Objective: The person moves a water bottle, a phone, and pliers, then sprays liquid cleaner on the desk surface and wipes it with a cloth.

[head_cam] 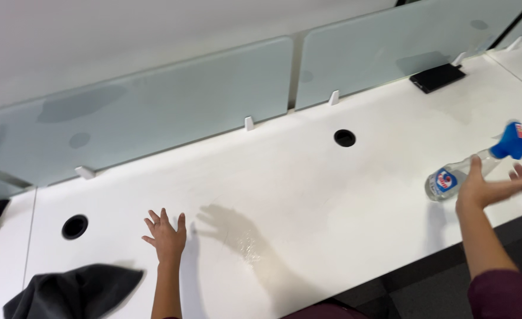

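Spray bottle (476,165), clear body with blue trigger head, lies tilted at right end of white desk (308,195), near front edge. Right hand (490,188) open, fingers spread, just beside or under bottle; no closed grip visible, contact uncertain through blur. Left hand (166,235) open, flat, fingers splayed, over desk, holding nothing. Wet patch (250,248) between hands. Dark cloth (75,292) near left hand. Risk: bottle, unsecured beside open hand, may roll off edge; wet patch may make hand slip.
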